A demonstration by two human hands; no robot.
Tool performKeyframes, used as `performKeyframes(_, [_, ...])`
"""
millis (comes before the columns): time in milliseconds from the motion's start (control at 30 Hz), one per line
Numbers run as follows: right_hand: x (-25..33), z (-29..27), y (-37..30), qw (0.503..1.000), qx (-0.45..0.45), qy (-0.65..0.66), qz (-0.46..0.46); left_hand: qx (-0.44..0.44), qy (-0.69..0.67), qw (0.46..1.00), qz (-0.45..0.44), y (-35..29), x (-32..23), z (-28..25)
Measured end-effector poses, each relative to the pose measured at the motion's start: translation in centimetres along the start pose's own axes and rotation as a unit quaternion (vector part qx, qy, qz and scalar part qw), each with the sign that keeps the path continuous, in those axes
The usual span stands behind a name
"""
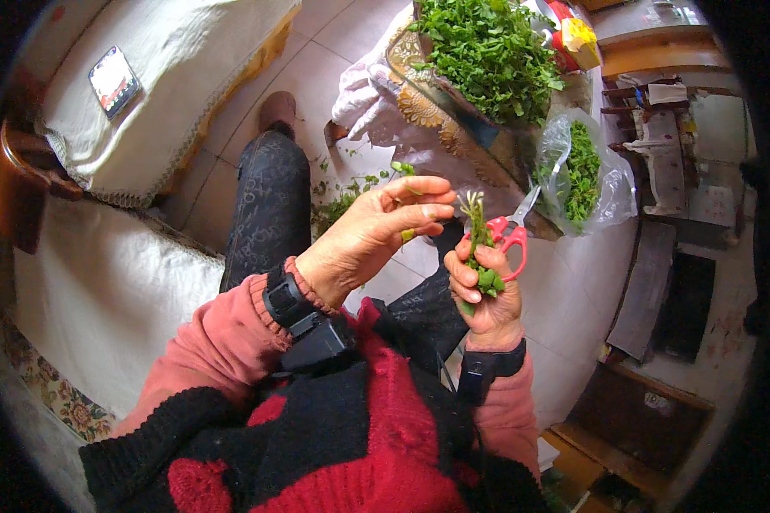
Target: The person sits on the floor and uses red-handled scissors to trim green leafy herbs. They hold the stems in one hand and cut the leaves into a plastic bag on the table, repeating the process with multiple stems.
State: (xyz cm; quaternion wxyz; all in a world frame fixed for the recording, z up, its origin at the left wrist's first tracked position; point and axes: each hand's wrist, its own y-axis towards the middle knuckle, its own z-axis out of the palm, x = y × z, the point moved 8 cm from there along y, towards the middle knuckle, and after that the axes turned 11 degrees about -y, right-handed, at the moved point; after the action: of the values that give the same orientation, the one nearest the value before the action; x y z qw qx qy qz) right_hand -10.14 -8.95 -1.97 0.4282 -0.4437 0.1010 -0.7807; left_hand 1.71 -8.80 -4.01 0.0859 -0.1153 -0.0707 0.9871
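Gripping herb sprigs (479,231) (scissors (515,224) too), right hand (486,295), bag (612,184) holding greens (583,171)

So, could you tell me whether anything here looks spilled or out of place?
Yes: bits of green leaf and stem lie scattered on the tiled floor beside the person's knee, below the heaped pile of greens. Otherwise the right hand grips a sprig and red-handled scissors together; the left hand is open.

Single head view, looking steeply down; close over the lap.
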Motion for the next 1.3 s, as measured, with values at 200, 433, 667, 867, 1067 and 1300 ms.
performKeyframes(200, [-0.2, -0.8, -0.3, 0.994, -0.073, -0.081, -0.002, -0.027, 0.072, 0.997, -0.021, -0.3, 0.7, -0.8])
performKeyframes(433, [12.9, 1.3, -2.0, 0.901, -0.218, -0.269, -0.262, -0.108, -0.032, 0.994, 0.014, 0.2, -1.3, -3.5])
performKeyframes(667, [27.1, 4.5, 7.9, 0.658, -0.252, -0.553, -0.445, -0.122, -0.047, 0.991, -0.017, 1.2, -1.0, -4.2])
performKeyframes(867, [27.9, 2.7, 9.9, 0.649, -0.272, -0.566, -0.430, -0.119, -0.063, 0.991, -0.008, 1.6, -2.7, -5.1])
performKeyframes(1067, [27.7, 1.9, 4.1, 0.699, -0.281, -0.463, -0.467, -0.064, -0.067, 0.995, -0.021, 1.8, -2.4, -3.7])
performKeyframes(1300, [16.0, 3.0, -0.4, 0.752, -0.173, -0.485, -0.411, 0.064, -0.188, 0.976, -0.086, 0.1, -0.1, 0.0])
